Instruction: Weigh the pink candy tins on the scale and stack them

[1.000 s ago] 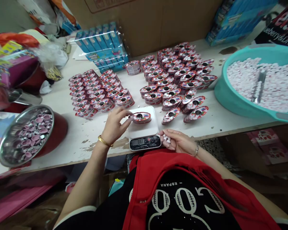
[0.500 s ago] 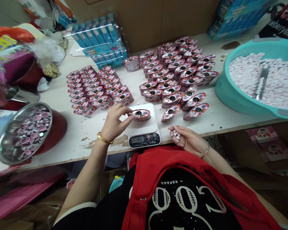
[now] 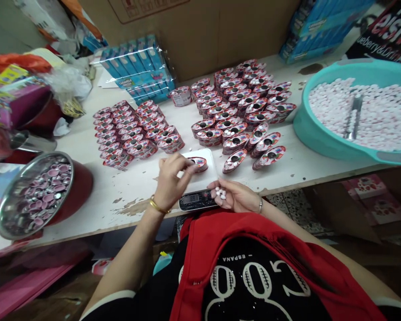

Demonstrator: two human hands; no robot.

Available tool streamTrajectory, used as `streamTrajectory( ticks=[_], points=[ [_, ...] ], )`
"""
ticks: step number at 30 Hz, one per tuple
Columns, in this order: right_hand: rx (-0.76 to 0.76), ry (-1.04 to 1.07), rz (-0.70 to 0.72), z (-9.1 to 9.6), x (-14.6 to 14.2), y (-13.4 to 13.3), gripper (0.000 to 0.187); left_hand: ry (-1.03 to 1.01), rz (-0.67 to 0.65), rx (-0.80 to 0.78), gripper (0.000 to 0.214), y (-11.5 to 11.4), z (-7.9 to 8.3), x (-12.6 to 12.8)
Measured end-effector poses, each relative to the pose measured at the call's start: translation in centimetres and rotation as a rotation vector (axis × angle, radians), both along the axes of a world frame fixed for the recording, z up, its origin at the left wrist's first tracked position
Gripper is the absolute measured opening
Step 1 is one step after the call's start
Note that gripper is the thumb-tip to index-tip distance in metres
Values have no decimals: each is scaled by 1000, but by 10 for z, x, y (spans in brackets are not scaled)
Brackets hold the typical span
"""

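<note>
A white digital scale (image 3: 211,171) with a dark display panel lies at the table's front edge. On it stands a small red-and-pink oval container (image 3: 201,164) with a round opening in its top. My left hand (image 3: 174,178) is over the container's left side, thumb and fingertips pinched together at the opening and hiding it. What they pinch, if anything, cannot be made out. Beside the scale's front right corner my right hand (image 3: 235,195) is palm up, its curled fingers cupping several small white candies (image 3: 220,193).
Rows of similar containers (image 3: 227,113) fill the table behind the scale, with another group (image 3: 130,129) to the left. At right stands a teal basin (image 3: 302,129) of white candies with a metal scoop (image 3: 354,117). A metal bowl (image 3: 70,169) holds pink-and-silver caps at left.
My left hand has moved right, its fingertips now over the container's opening. My right hand has come left with the candies, up to the scale. The camera view has shifted slightly.
</note>
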State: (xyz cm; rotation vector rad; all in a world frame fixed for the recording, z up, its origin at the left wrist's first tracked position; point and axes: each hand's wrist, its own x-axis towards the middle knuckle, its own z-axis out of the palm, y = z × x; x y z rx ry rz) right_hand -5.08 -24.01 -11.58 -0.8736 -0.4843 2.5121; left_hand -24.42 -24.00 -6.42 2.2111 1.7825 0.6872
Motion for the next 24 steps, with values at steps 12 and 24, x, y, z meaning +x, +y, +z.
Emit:
streamTrajectory(
  ticks=[12,24],
  points=[
    [4,-182,-159,-7,37,-2,22,62,188,212,34,-26,-27,-50],
    [74,-309,-259,-36,76,-7,25,67,174,183,35,-29,-37,-48]
  ],
)
